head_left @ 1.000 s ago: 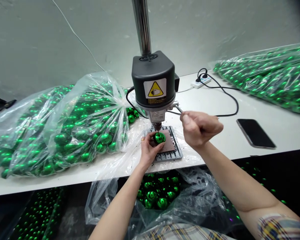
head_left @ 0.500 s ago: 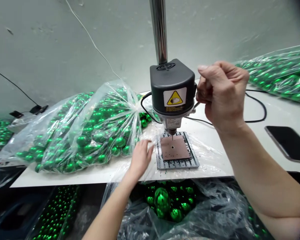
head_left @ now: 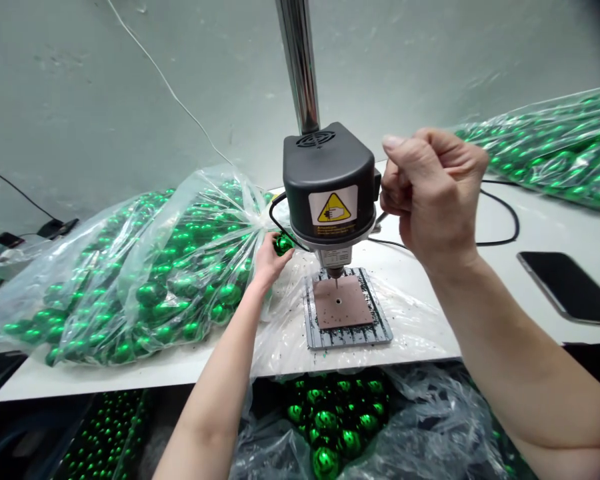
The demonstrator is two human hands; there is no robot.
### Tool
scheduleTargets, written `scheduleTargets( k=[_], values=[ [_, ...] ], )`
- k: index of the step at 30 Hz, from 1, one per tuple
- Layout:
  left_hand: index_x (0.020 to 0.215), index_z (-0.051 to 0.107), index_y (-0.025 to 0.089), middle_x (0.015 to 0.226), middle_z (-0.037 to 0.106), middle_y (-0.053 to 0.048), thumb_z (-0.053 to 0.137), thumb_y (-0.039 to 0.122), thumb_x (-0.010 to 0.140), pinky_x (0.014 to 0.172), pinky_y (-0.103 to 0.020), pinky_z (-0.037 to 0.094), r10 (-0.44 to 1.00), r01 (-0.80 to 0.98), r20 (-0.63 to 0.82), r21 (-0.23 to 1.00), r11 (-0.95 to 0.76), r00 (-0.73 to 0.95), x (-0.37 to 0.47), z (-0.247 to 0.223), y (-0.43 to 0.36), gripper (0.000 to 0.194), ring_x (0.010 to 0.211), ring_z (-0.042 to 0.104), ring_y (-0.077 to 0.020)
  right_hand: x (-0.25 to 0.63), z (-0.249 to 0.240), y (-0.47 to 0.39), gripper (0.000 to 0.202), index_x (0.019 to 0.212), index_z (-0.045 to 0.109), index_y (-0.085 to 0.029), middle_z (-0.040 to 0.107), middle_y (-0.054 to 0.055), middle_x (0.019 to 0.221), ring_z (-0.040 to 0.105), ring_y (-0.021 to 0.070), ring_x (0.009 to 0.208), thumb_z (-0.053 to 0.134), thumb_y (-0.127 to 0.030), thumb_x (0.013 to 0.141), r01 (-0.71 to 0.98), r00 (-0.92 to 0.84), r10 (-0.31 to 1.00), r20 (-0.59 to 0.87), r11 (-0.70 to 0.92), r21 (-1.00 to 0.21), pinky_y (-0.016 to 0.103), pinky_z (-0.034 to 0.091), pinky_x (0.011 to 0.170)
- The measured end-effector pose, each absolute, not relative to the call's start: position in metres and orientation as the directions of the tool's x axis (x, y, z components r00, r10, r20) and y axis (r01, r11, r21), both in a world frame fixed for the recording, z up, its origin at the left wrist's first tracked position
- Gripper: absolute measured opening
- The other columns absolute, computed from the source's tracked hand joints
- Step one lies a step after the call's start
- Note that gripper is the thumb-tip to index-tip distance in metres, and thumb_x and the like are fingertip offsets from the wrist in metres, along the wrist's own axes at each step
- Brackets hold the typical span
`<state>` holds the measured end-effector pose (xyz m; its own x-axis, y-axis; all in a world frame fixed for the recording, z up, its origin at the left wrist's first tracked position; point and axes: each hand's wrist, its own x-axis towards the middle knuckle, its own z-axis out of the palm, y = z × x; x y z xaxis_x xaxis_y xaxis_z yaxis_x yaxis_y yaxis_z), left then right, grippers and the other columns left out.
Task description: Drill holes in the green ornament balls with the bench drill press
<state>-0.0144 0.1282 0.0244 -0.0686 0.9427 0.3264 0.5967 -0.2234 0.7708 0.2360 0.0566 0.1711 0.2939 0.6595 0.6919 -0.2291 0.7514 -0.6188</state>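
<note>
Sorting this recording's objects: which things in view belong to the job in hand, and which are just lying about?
Seemingly in use:
- drill press, its lever at the right hand
- pad on the metal base
- green ball at the left hand

Probably just lying about:
- phone
- dark objects at far left, too small to identify

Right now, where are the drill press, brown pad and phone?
Drill press [head_left: 330,170]: head view, on its black housing.
Brown pad [head_left: 349,309]: head view, top surface beside its hole.
Phone [head_left: 573,287]: head view, dark screen.

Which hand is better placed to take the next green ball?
Likely the left hand: it is at the green balls, while the right hand is closed on the drill lever.
</note>
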Motion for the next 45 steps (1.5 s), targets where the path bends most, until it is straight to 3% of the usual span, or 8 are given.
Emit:
scheduleTargets(
  k=[3,6,9,16,24,31,40,45],
  values=[
    [0.117,0.052,0.021,0.100,0.067,-0.006,0.077,0.041,0.076,0.078,-0.038,0.055,0.995,0.031,0.038,0.999,-0.035,-0.093,-0.014,0.027,0.083,0.052,0.082,0.068,-0.0213,0.234,0.172,0.058,0.049,0.048,0.041,-0.022,0.039,-0.005,0.043,0.029,0.0065,0.035,0.072,-0.021,0.086,-0.230,0.308,0.646,0.698,0.763,-0.605,0.029,0.016,0.033],
    [0.113,0.056,0.019,0.103,0.069,-0.007,0.077,0.042,0.075,0.081,-0.037,0.056,0.974,-0.371,-0.202,0.901,0.224,0.099,-0.004,0.027,0.038,0.049,0.084,0.070,-0.0205,0.232,0.173,0.059,0.052,0.048,0.038,-0.021,0.039,-0.006,0.042,0.027,0.0058,0.033,0.075,-0.023,0.084,-0.228,0.337,0.630,0.699,0.775,-0.589,0.028,0.014,0.032],
    [0.115,0.059,0.021,0.108,0.070,-0.005,0.079,0.034,0.072,0.082,-0.035,0.056,0.959,-0.470,-0.243,0.836,0.284,0.147,0.006,0.022,0.011,0.049,0.087,0.069,-0.0180,0.233,0.173,0.060,0.055,0.048,0.035,-0.021,0.037,-0.007,0.040,0.024,0.0051,0.032,0.077,-0.028,0.083,-0.224,0.352,0.620,0.701,0.783,-0.581,0.028,0.012,0.031],
    [0.114,0.064,0.017,0.103,0.072,-0.006,0.089,0.029,0.064,0.089,-0.036,0.053,0.996,0.000,-0.067,0.998,0.067,0.054,0.016,0.004,0.007,0.057,0.093,0.067,-0.0193,0.238,0.169,0.068,0.057,0.054,0.034,-0.024,0.036,-0.006,0.042,0.027,0.0080,0.036,0.071,-0.051,0.087,-0.137,0.264,0.636,0.725,0.769,-0.625,0.029,0.022,0.035],
    [0.112,0.062,0.016,0.100,0.071,-0.008,0.083,0.031,0.069,0.076,-0.032,0.052,0.987,0.326,0.089,0.937,-0.128,0.134,0.037,-0.002,0.016,0.050,0.085,0.064,-0.0179,0.236,0.172,0.064,0.062,0.056,0.030,-0.025,0.035,-0.006,0.043,0.027,0.0091,0.037,0.070,-0.065,0.082,-0.092,0.291,0.653,0.699,0.746,-0.659,0.031,0.022,0.036],
    [0.115,0.066,0.020,0.102,0.064,-0.007,0.084,0.030,0.071,0.084,-0.036,0.050,0.954,0.490,0.243,0.819,-0.298,0.173,0.052,-0.011,0.021,0.048,0.096,0.062,-0.0224,0.235,0.174,0.061,0.067,0.054,0.029,-0.026,0.034,-0.005,0.044,0.030,0.0114,0.038,0.073,-0.072,0.073,-0.102,0.293,0.660,0.691,0.740,-0.664,0.031,0.022,0.036],
    [0.119,0.066,0.020,0.106,0.064,-0.007,0.082,0.030,0.075,0.093,-0.039,0.049,0.962,0.445,0.258,0.853,-0.271,0.090,0.063,-0.026,0.020,0.048,0.104,0.061,-0.0249,0.236,0.174,0.060,0.049,0.054,0.032,-0.026,0.035,-0.005,0.044,0.027,0.0103,0.037,0.070,-0.031,0.085,-0.181,0.280,0.646,0.710,0.762,-0.622,0.031,0.021,0.037],
    [0.118,0.066,0.023,0.105,0.063,-0.006,0.086,0.030,0.072,0.095,-0.042,0.047,0.936,0.569,0.341,0.755,-0.326,0.084,0.070,-0.033,0.019,0.051,0.104,0.056,-0.0266,0.235,0.174,0.059,0.050,0.055,0.031,-0.025,0.035,-0.005,0.044,0.027,0.0105,0.037,0.070,-0.033,0.086,-0.142,0.288,0.627,0.723,0.775,-0.616,0.032,0.022,0.038]
  ],
)
